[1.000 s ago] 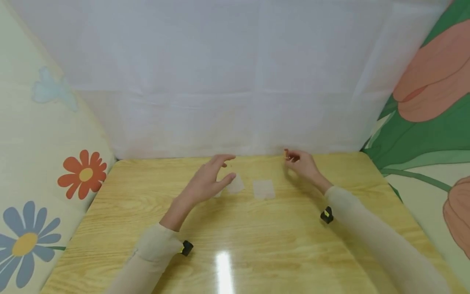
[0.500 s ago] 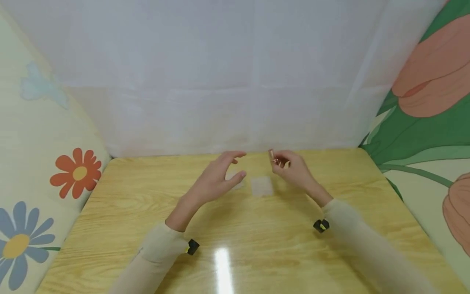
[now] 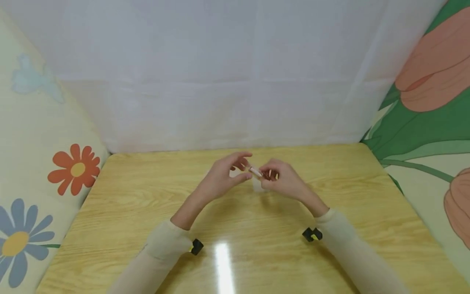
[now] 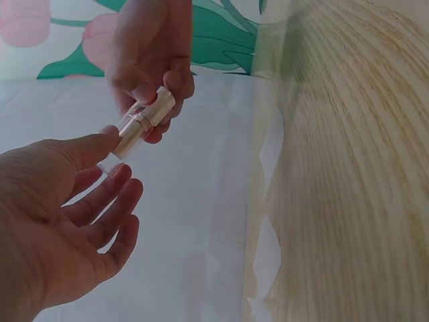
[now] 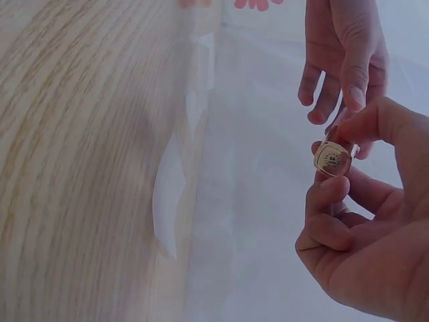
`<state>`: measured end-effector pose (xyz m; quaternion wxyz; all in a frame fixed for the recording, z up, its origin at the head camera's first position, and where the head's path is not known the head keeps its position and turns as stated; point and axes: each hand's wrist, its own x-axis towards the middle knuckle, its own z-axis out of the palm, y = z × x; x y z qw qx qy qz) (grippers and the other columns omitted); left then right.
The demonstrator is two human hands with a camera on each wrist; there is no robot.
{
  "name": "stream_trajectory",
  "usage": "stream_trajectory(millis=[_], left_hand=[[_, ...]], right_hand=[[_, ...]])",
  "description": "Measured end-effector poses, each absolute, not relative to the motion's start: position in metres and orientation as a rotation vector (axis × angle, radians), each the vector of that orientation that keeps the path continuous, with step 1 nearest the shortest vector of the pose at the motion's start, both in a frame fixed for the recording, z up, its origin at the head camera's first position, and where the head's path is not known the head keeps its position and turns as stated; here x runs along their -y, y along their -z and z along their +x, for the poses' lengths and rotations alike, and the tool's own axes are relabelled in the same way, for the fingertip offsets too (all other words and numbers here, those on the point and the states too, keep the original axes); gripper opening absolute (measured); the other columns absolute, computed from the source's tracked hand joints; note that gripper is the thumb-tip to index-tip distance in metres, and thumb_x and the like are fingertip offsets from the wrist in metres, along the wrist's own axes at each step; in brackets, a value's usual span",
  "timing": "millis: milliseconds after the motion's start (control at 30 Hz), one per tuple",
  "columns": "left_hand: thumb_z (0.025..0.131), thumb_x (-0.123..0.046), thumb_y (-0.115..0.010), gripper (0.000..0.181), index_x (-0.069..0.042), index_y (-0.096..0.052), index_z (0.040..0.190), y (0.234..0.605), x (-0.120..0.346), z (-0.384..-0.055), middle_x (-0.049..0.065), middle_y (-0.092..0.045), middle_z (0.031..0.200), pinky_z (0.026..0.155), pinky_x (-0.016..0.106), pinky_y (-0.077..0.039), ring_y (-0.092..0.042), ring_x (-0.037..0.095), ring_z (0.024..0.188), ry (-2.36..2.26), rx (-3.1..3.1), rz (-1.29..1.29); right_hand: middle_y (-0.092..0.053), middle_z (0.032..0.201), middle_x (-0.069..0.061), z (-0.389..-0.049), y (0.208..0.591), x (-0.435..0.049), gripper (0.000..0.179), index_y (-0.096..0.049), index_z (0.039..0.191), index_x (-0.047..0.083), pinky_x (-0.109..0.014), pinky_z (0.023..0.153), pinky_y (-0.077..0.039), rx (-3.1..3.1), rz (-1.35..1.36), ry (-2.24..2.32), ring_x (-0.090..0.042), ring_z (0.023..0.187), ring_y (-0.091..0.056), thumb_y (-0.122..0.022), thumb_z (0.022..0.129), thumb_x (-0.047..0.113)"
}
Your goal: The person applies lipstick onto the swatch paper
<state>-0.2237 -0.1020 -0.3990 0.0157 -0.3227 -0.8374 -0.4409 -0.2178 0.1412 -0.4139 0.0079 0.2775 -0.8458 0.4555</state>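
Note:
My right hand [image 3: 284, 179] pinches a lipstick tube [image 3: 256, 172] by its gold base, thumb against fingers, above the table. In the left wrist view the lipstick tube [image 4: 137, 124] is tilted, its clear cap towards my left hand [image 4: 60, 221]. A round label marks the base's end [image 5: 332, 159] in the right wrist view. My left hand's fingers are spread and loosely bent around the cap end. The left thumb overlaps the cap in the left wrist view; whether it touches I cannot tell. Just below the hands, a white paper square [image 3: 258, 186] lies partly hidden.
Several white paper pieces [image 4: 268, 258] lie on the wooden table [image 3: 128, 192] near its back edge. Behind stands a white cloth backdrop [image 3: 183, 81]. Flower-printed panels [image 3: 433, 134] flank both sides. Each wrist carries a small black camera mount [image 3: 196, 247].
My right hand has moved left and slightly down with the lipstick tube, whose cap end now points towards my left hand. The left hand has shifted a little right, over the papers.

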Motion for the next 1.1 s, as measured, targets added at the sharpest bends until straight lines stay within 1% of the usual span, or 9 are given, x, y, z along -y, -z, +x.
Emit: stream_trajectory(millis=[100,233,333,500,633,767,833,1033,1100], left_hand=[[0.095,-0.024,-0.076,0.041,-0.012,-0.065,0.133,0.398,0.102,-0.221,-0.005,-0.064,0.108,0.085,0.037,-0.05,-0.061,0.013,0.098,1.231,2.629,-1.014],[0.094,-0.03,-0.077,0.031,-0.014,-0.072,0.12,0.397,0.101,-0.219,-0.007,-0.062,0.104,0.078,0.032,-0.05,-0.059,0.012,0.091,1.073,2.665,-1.042],[0.093,-0.034,-0.077,0.029,-0.014,-0.074,0.115,0.396,0.101,-0.218,-0.006,-0.062,0.101,0.073,0.03,-0.05,-0.06,0.013,0.088,0.956,2.679,-1.071],[0.094,-0.035,-0.076,0.031,-0.012,-0.075,0.115,0.394,0.1,-0.214,-0.005,-0.061,0.098,0.069,0.028,-0.05,-0.063,0.016,0.083,0.811,2.654,-1.115],[0.094,-0.033,-0.076,0.03,-0.011,-0.076,0.115,0.393,0.1,-0.211,-0.003,-0.06,0.096,0.067,0.028,-0.049,-0.061,0.016,0.08,0.785,2.609,-1.126],[0.094,-0.03,-0.077,0.026,-0.011,-0.078,0.112,0.392,0.101,-0.208,-0.002,-0.06,0.094,0.066,0.03,-0.046,-0.053,0.013,0.077,0.85,2.582,-1.101],[0.094,-0.028,-0.076,0.025,-0.011,-0.079,0.111,0.392,0.101,-0.208,-0.003,-0.058,0.094,0.066,0.031,-0.044,-0.051,0.014,0.076,0.896,2.575,-1.085],[0.094,-0.027,-0.076,0.026,-0.009,-0.079,0.113,0.389,0.103,-0.209,-0.003,-0.056,0.094,0.065,0.032,-0.044,-0.054,0.023,0.077,0.963,2.578,-1.101],[0.093,-0.026,-0.076,0.027,-0.009,-0.078,0.114,0.388,0.104,-0.21,-0.003,-0.057,0.096,0.066,0.032,-0.044,-0.054,0.021,0.079,0.949,2.589,-1.12]], right_hand=[[-0.061,0.09,-0.002,-0.218,0.414,-0.14,0.028,-0.076,0.11,0.005,-0.031,0.06,-0.048,2.676,0.887,-1.387,-0.018,0.073,-0.056,-0.073,0.082,0.005],[-0.06,0.094,-0.004,-0.216,0.411,-0.141,0.031,-0.076,0.112,0.005,-0.033,0.061,-0.049,2.671,0.887,-1.368,-0.02,0.075,-0.056,-0.072,0.082,0.003],[-0.059,0.098,-0.004,-0.215,0.409,-0.141,0.031,-0.076,0.111,0.007,-0.034,0.064,-0.048,2.658,0.892,-1.372,-0.023,0.077,-0.055,-0.073,0.081,0.001],[-0.06,0.104,-0.002,-0.214,0.409,-0.141,0.028,-0.076,0.111,0.007,-0.034,0.062,-0.047,2.604,0.973,-1.352,-0.023,0.078,-0.056,-0.072,0.084,0.0],[-0.064,0.098,0.0,-0.213,0.41,-0.142,0.028,-0.076,0.111,0.006,-0.035,0.06,-0.049,2.557,1.022,-1.331,-0.017,0.074,-0.056,-0.073,0.084,-0.001],[-0.065,0.094,0.001,-0.212,0.411,-0.142,0.026,-0.077,0.11,0.006,-0.035,0.059,-0.05,2.515,1.021,-1.325,-0.016,0.071,-0.056,-0.075,0.085,0.0],[-0.065,0.093,0.002,-0.211,0.411,-0.141,0.025,-0.077,0.109,0.007,-0.035,0.059,-0.05,2.502,1.001,-1.32,-0.016,0.071,-0.057,-0.075,0.085,0.001],[-0.064,0.093,0.003,-0.212,0.41,-0.14,0.022,-0.078,0.107,0.009,-0.034,0.059,-0.049,2.488,0.98,-1.306,-0.014,0.07,-0.056,-0.075,0.086,0.002],[-0.064,0.093,0.002,-0.212,0.41,-0.139,0.021,-0.078,0.107,0.009,-0.034,0.058,-0.049,2.491,0.998,-1.305,-0.013,0.07,-0.056,-0.075,0.087,0.002]])
